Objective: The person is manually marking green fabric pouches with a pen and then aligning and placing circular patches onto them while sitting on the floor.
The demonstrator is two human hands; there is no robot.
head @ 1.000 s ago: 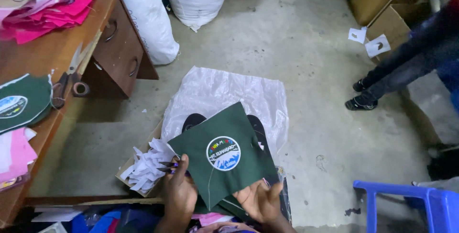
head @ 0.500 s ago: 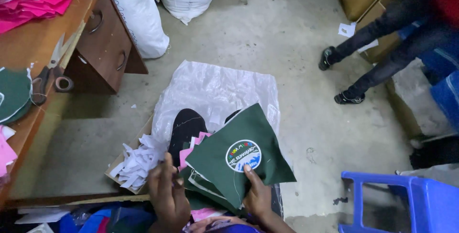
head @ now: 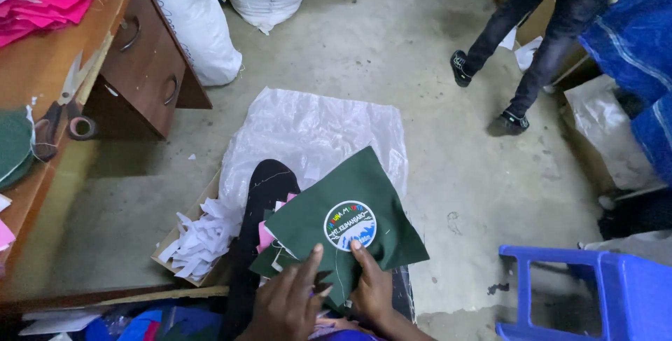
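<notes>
Both hands pinched a dark green fabric piece (head: 350,225) bearing a round patch (head: 350,225), held above a stack of cut pieces on the lap: the left hand (head: 287,302) gripped its lower edge, and the right hand (head: 371,286) pressed a thumb below the patch. A loose grip could let pieces slide onto the concrete floor (head: 392,54). A white sack sheet (head: 308,127) lay below; scissors (head: 56,113) rested on the wooden tabletop (head: 49,61); a blue stool (head: 595,292) stood near.
</notes>
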